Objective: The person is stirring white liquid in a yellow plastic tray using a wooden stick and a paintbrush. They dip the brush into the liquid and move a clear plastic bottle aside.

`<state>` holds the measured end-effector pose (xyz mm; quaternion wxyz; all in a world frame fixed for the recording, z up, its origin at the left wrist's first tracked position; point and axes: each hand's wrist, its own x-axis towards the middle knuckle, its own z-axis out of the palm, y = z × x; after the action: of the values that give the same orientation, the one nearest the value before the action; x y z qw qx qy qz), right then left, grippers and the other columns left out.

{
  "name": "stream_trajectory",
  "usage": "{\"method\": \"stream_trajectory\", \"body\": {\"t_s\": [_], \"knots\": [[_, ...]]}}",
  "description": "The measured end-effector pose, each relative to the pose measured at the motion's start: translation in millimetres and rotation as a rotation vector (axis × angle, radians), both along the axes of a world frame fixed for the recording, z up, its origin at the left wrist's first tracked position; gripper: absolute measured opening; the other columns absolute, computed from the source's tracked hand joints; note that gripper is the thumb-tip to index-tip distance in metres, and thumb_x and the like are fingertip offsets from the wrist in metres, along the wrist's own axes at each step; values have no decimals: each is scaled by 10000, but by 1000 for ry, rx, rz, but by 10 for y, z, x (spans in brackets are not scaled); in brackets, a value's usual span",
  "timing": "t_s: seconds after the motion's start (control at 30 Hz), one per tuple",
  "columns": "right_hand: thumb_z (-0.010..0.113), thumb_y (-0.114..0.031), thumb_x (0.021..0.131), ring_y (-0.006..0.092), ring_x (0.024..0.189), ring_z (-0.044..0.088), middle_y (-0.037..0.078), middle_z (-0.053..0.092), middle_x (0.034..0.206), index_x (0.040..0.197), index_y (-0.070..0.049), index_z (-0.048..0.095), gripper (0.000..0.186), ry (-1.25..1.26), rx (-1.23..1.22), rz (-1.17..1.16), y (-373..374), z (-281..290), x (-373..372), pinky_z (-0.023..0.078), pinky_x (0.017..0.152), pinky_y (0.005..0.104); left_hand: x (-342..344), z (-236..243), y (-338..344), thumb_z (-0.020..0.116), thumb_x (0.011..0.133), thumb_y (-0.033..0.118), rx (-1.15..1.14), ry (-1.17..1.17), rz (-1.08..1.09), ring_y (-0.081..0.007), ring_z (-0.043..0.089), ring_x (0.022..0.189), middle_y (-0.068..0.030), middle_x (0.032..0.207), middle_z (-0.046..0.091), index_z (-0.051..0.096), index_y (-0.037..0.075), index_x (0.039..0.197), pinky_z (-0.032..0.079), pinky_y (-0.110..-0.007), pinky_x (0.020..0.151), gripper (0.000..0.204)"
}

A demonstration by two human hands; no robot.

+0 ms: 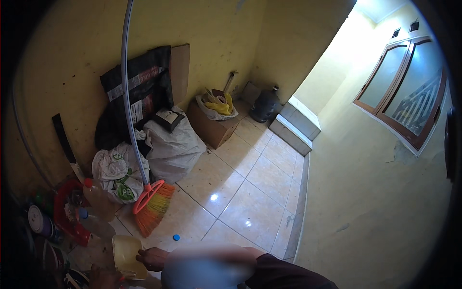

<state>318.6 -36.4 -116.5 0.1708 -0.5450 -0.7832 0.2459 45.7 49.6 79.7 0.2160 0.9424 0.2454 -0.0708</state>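
At the lower left, my right hand (153, 259) grips the right edge of a square, shallow cream-yellow plastic container (124, 248). The container is tilted, its hollow side toward me. My left hand (105, 278) is dim at the bottom edge, near the container's lower left corner; its fingers do not show clearly. Just beyond the container, a clear bottle with a blue cap (95, 224) and one with a red cap (98, 200) stand beside a red plastic basin (62, 212). A loose blue bottle cap (176, 237) lies on the tiles. A blurred patch covers the area right of my right hand.
A broom (154, 207) with orange and yellow bristles stands upright. Behind it are white sacks (173, 147) and black packaging (139, 91) against the wall. A cardboard box (211, 125), a dark water jug (264, 106) and tiled steps (293, 130) are farther back. Tubs (41, 219) crowd the left.
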Motion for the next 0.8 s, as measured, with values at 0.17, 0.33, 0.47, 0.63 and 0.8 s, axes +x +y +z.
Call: {"method": "stream_trajectory", "body": {"t_s": [0.17,0.33,0.47,0.63,0.8], "knots": [[647,-93,917,482,868,711,275,650,1053,1131,26,601,249,27,45,-209,175,-114,197,595,735,548,88,97,24,672,962,125,-16,-92,-62,-439,701,955,-228,992,759,757,12,1070,453,-537,921,178],[641,-96,937,485,885,706,278,657,1033,1118,25,593,223,25,-42,-56,70,50,-3,585,763,552,67,90,4,660,958,170,-68,76,76,-435,710,955,-239,963,769,784,14,1002,459,-552,948,204],[633,-110,965,488,850,702,286,656,1011,1115,29,590,209,38,43,-123,151,57,273,585,741,560,65,13,2,634,978,171,-57,20,33,-443,709,988,-245,994,767,781,15,1045,459,-554,970,225],[609,-134,1003,487,839,719,271,680,971,1112,21,603,189,14,-27,-158,102,38,80,587,730,576,-22,-70,9,600,1003,173,-40,-24,48,-453,707,1028,-253,1032,764,776,15,1099,459,-556,998,255],[595,-109,1016,472,873,743,249,712,908,1065,27,622,148,-67,-49,-43,160,35,169,598,712,560,-10,-26,0,603,1005,175,-39,-26,38,-450,709,1042,-251,1040,766,781,21,1108,446,-562,1041,257]]}}
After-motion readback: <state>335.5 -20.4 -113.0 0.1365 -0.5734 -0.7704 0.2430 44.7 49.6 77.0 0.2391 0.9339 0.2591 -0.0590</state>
